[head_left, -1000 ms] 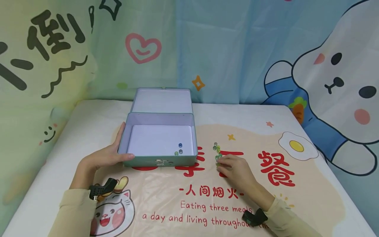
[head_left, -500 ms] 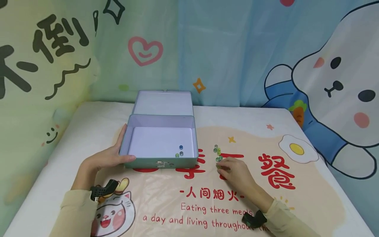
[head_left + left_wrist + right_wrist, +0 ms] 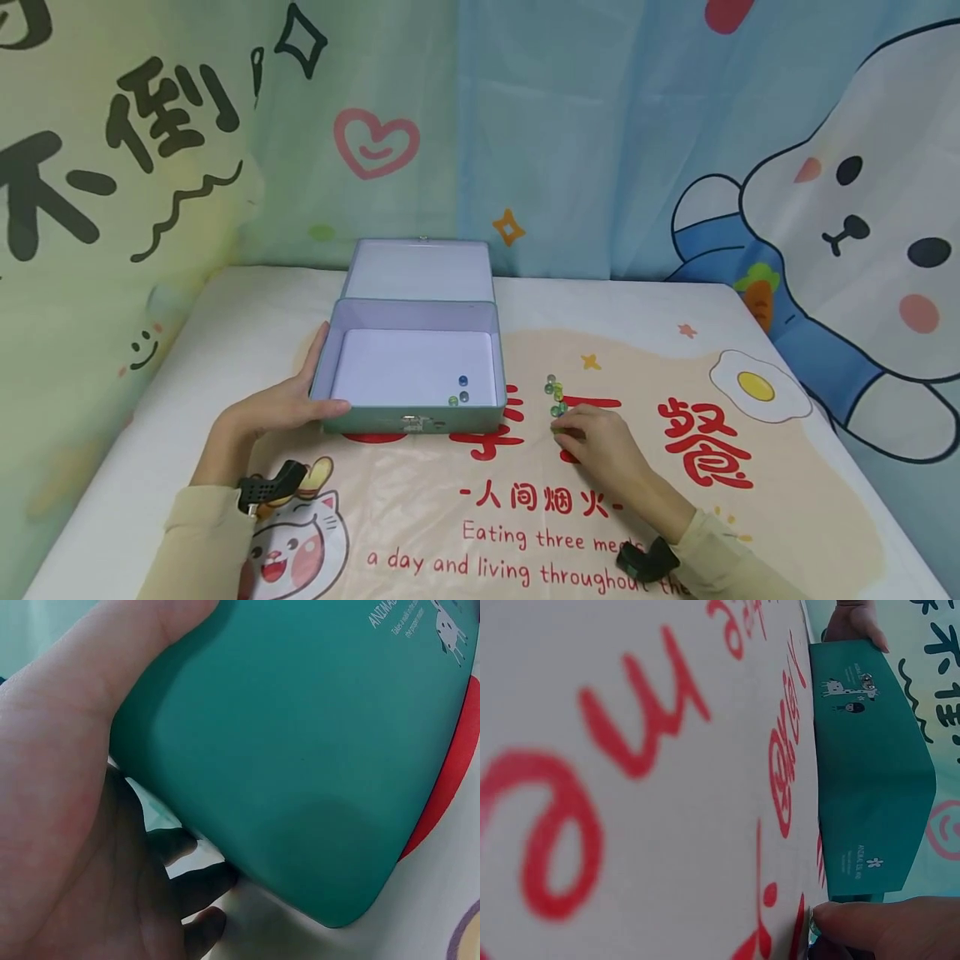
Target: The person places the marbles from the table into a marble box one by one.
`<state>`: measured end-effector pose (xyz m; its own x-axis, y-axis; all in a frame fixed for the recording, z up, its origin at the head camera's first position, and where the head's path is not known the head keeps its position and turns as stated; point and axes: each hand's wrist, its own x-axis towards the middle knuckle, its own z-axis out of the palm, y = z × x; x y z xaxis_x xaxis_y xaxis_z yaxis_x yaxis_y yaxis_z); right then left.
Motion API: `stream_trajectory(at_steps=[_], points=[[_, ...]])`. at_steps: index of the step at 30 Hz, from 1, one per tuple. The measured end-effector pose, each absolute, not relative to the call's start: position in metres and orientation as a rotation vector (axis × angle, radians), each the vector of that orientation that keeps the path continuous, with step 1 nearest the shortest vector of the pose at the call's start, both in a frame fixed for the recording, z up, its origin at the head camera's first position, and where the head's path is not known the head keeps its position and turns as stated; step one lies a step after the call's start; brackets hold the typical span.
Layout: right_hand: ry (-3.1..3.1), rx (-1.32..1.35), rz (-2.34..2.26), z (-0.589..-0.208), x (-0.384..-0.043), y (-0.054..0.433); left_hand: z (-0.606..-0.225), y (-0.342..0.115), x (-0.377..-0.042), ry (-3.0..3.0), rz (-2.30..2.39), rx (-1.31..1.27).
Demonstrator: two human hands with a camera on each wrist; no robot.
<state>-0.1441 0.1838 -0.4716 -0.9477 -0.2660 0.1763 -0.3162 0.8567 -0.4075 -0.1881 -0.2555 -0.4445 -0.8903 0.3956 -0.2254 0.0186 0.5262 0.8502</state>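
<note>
An open green tin box (image 3: 414, 419) with a pale inside stands on the table, its lid tilted back. In it lie a blue marble (image 3: 462, 381), a greyish one (image 3: 463, 397) and a green one (image 3: 453, 401). My left hand (image 3: 279, 407) holds the box's front left corner, thumb on the front and fingers along the left side. To the right of the box, several green and clear marbles (image 3: 555, 388) lie in a short line. At its near end my right hand (image 3: 600, 442) pinches a glass marble (image 3: 815, 924) between thumb and fingers, mostly hidden, at the cloth.
A printed tablecloth (image 3: 420, 517) with red lettering, a fried egg and a cat covers the table. Behind the table hangs a cartoon curtain (image 3: 555, 125). Each wrist wears a black camera strap (image 3: 273, 485).
The head view has shifted, so everything sits slightly lower and further right. Both hands stay in place; my right fingers have closed in a little on the nearest marble.
</note>
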Motion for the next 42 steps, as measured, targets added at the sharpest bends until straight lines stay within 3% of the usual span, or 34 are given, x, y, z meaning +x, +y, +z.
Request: stream_trajectory(at_steps=[12,28,42], points=[[-2.907,0.463,0.729,-0.459,-0.147,0.18,-0.448,-0.256,-0.191,2.367,1.338,0.331],[-2.655,0.503,0.908,-0.417,-0.185,0.18,-0.45,-0.255,-0.19,2.387,1.337,0.336],[-2.579,0.478,1.127,-0.369,-0.22,0.148,-0.45,-0.255,-0.19,2.392,1.345,0.338]])
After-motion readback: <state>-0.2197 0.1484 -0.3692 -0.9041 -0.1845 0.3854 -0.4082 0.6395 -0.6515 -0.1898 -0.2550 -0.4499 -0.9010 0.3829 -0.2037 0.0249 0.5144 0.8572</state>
